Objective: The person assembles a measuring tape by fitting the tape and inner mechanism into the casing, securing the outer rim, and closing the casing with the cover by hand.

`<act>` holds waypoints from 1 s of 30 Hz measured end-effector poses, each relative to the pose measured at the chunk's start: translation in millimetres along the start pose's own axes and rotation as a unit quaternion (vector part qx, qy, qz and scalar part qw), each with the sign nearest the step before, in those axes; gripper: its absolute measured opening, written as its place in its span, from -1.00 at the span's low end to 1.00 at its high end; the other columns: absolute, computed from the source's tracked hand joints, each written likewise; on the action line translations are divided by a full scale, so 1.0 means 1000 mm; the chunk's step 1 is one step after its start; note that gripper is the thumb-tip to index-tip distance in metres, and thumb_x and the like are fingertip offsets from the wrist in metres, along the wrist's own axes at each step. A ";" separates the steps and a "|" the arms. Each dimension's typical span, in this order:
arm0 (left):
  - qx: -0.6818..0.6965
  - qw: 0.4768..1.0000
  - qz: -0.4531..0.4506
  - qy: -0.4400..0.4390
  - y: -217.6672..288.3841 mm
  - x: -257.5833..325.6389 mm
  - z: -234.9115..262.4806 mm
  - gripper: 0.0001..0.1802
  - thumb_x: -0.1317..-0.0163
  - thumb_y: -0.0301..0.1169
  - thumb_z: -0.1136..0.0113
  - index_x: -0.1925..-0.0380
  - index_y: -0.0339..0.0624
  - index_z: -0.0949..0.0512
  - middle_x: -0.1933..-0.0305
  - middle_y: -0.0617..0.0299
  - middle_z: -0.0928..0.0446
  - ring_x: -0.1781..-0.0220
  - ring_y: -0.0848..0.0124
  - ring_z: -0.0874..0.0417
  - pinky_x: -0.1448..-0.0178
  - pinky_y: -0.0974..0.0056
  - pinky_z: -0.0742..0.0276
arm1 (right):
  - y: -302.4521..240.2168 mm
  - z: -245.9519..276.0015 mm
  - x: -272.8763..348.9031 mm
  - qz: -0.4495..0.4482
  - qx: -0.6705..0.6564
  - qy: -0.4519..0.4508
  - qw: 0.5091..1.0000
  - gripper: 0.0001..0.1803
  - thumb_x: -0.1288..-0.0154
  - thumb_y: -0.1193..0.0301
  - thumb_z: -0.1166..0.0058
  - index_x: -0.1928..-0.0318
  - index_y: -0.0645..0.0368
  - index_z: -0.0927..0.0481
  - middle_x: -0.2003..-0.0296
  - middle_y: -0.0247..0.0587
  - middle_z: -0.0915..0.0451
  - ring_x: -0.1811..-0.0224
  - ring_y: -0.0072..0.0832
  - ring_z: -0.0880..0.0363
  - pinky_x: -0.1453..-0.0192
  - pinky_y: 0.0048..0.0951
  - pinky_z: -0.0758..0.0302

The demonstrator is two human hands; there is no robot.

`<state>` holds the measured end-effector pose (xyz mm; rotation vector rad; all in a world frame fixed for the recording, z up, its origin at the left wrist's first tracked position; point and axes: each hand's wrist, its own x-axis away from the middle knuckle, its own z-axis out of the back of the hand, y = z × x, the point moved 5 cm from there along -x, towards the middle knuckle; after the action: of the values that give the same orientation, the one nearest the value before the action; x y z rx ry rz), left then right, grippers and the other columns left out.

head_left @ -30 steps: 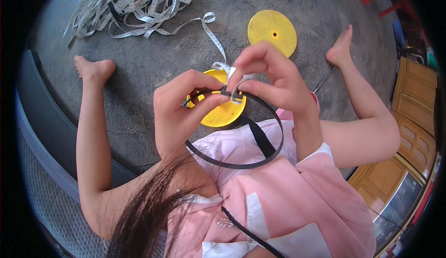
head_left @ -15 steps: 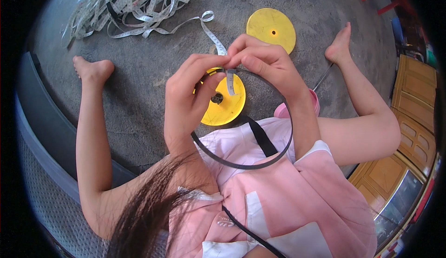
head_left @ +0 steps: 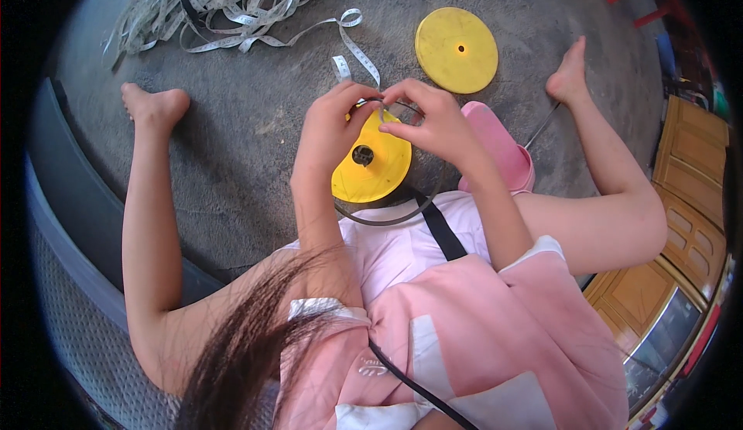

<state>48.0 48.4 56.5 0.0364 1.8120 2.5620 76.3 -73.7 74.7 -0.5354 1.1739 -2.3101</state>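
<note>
My left hand (head_left: 329, 124) and my right hand (head_left: 433, 120) meet fingertip to fingertip above the floor, both pinching. Between them is the join of a thin dark band (head_left: 387, 223), bent into a loop that hangs toward my lap, and a white measuring tape (head_left: 362, 57). The left fingers grip the band; at the right fingertips a short piece of the tape shows. Fingers partly hide how band and tape meet. Just beneath lies a yellow disc (head_left: 379, 186) with a black hub (head_left: 362, 155) at its centre.
A tangled heap of measuring tape (head_left: 232, 4) lies at the far left. Another yellow disc (head_left: 457, 66) with a small centre hole rests beyond my right hand. A pink slipper (head_left: 495, 147) is beside my right forearm. Wooden cabinet doors (head_left: 689, 174) stand at right.
Both hands have moved lower and toward the near disc, and the band's loop looks flatter and smaller. A bent piece of tape now shows beyond the left fingers.
</note>
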 end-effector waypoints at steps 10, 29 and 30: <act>0.089 0.990 0.101 -0.047 -0.036 -0.011 -0.031 -0.86 0.12 -0.54 -0.10 0.46 -0.27 -0.47 0.47 0.13 -0.47 0.44 0.37 -0.51 0.35 0.40 -0.39 | 0.028 -0.013 0.010 0.047 0.121 0.117 0.985 -0.78 0.19 0.39 -0.10 0.47 0.11 -0.37 0.50 -0.30 -0.43 0.43 -0.32 -0.46 0.39 -0.41 -0.41; -0.185 0.944 0.256 0.090 -0.070 0.034 -0.003 -0.81 0.10 -0.42 -0.08 0.43 -0.17 -0.39 0.54 0.13 -0.39 0.45 0.19 -0.45 0.35 0.20 -0.37 | 0.077 -0.008 -0.010 -0.134 -0.126 0.152 0.971 -0.84 0.12 0.42 -0.11 0.50 0.22 -0.48 0.45 -0.25 -0.51 0.45 -0.52 -0.45 0.36 -0.54 -0.36; -0.200 0.944 0.245 0.091 -0.064 0.034 -0.006 -0.82 0.09 -0.43 -0.06 0.42 -0.18 -0.39 0.53 0.13 -0.39 0.44 0.18 -0.46 0.35 0.19 -0.38 | 0.080 -0.007 -0.011 -0.135 -0.125 0.152 0.971 -0.84 0.12 0.42 -0.11 0.50 0.22 -0.48 0.45 -0.25 -0.51 0.45 -0.52 -0.45 0.36 -0.54 -0.36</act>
<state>12.9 64.6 -5.6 0.2941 1.4263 3.3413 101.2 -103.8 3.8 -0.4627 1.6438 -2.5549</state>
